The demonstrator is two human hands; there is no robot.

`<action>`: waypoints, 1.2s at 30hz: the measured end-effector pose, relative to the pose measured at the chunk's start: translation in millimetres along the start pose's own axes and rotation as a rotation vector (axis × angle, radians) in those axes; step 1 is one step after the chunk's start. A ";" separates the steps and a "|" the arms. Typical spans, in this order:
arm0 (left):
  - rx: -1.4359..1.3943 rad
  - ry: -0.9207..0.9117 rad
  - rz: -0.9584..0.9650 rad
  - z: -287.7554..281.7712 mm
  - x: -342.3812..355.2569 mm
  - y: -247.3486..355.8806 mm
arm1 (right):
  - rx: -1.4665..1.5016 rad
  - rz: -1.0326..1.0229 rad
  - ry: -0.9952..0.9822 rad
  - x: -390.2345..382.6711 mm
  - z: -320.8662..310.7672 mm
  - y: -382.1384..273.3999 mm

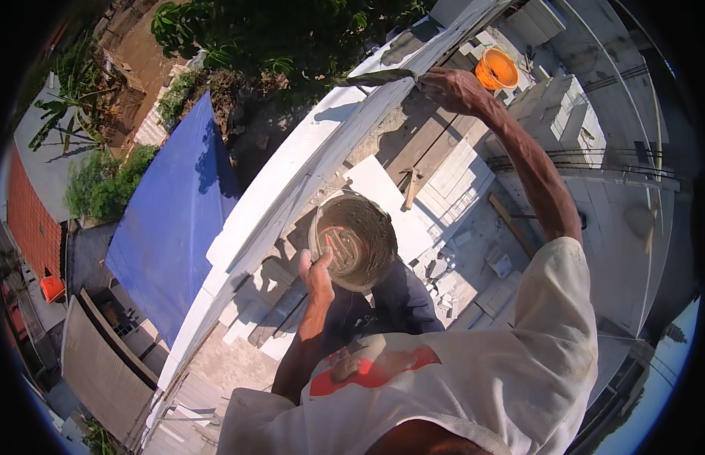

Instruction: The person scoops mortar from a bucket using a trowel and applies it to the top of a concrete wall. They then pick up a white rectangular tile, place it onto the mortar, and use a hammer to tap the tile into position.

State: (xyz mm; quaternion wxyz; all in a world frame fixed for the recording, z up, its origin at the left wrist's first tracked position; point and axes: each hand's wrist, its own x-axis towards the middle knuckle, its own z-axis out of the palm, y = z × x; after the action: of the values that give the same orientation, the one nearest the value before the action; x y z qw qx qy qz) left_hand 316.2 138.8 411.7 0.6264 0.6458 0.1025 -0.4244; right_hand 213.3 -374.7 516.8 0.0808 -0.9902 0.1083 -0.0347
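Note:
My left hand (pixel 317 274) is closed on the near-left rim of a bucket (pixel 376 220), its thumb over the edge. Grey mortar coats the bucket's inside, and some reddish streaks show at the bottom. With my right arm stretched far forward, my right hand (pixel 451 89) grips a trowel (pixel 379 77); the handle is mostly hidden in my fingers. The trowel's dark blade points left above the top of a white block wall (pixel 280 178) and casts a shadow on it. Whether the blade touches the wall, I cannot tell.
An orange bucket (pixel 496 70) stands at the far right near stacked white blocks (pixel 557 117). A hammer (pixel 411 189) lies on boards beyond my bucket. Broken block pieces (pixel 445 282) litter the floor. Past the wall, the ground drops to a blue tarp (pixel 170 227) and roofs.

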 end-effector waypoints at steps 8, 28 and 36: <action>0.018 -0.004 -0.014 9.1 -8.5 0.7 | -0.387 0.188 0.059 1.1 32.8 9.3; 0.131 -0.707 0.461 129.1 40.3 125.7 | -0.078 0.664 0.041 -135.3 28.1 -299.6; 0.262 -0.702 0.636 132.9 13.0 157.1 | -0.184 0.580 0.222 -162.5 13.4 -301.9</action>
State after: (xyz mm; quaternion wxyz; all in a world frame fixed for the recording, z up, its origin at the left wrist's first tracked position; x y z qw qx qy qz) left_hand 372.8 -16.0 535.6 0.6352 0.5362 -0.3713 -0.4137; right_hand 119.2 -46.0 545.8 -0.0146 -0.9115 0.3967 -0.1080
